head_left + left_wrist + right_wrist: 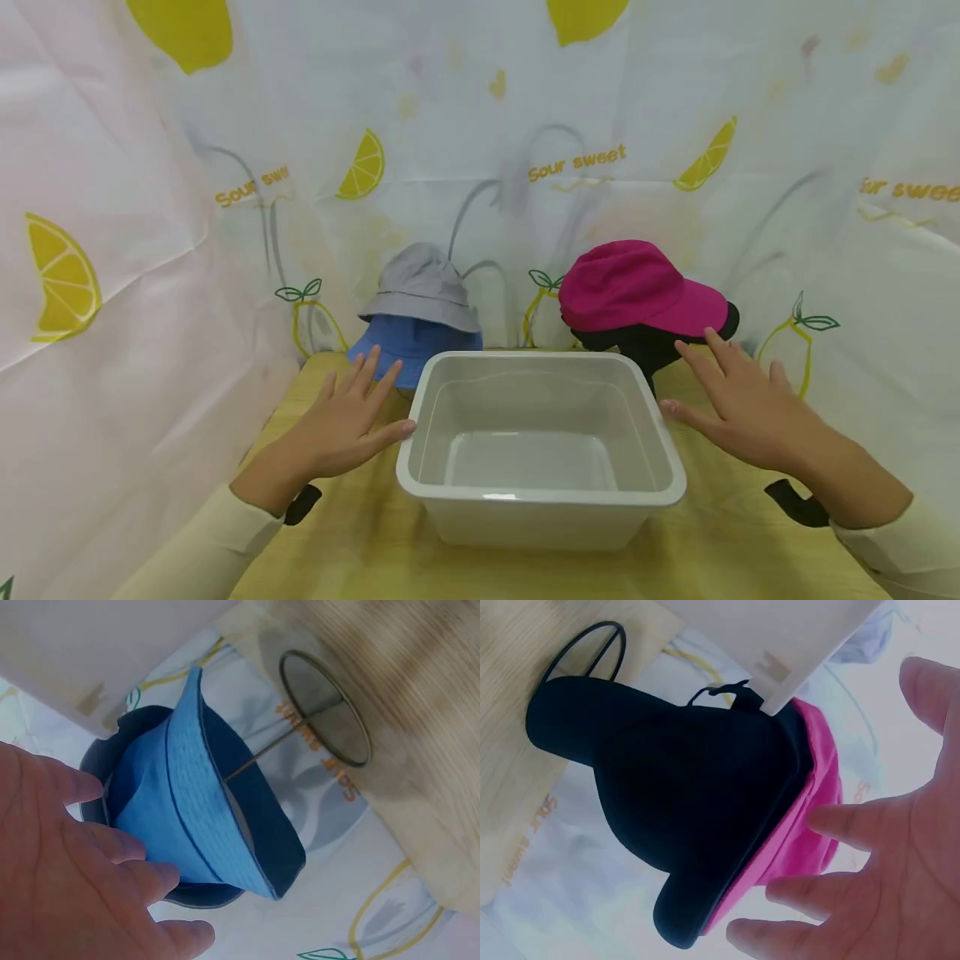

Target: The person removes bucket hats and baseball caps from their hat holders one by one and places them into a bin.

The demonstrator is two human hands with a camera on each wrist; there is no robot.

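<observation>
A beige plastic basin [540,521] stands between my two hands, its inside bare. My left hand [341,421] is spread with straight fingers, its thumb tip right at the basin's left rim. On the other side my right hand [757,408] is spread too, thumb pointing at the right rim. Behind the left hand a grey bucket hat [422,287] sits over a blue bucket hat [161,802] on a wire stand [326,709]. Beyond the right hand a pink cap [637,287] lies over black caps [682,765] on a similar stand [585,652]. Neither hand holds anything.
A light wooden table [337,550] carries everything. White cloth printed with lemons [480,100] hangs close behind the hats and along both sides. Black wrist straps [303,504] show under the sleeves.
</observation>
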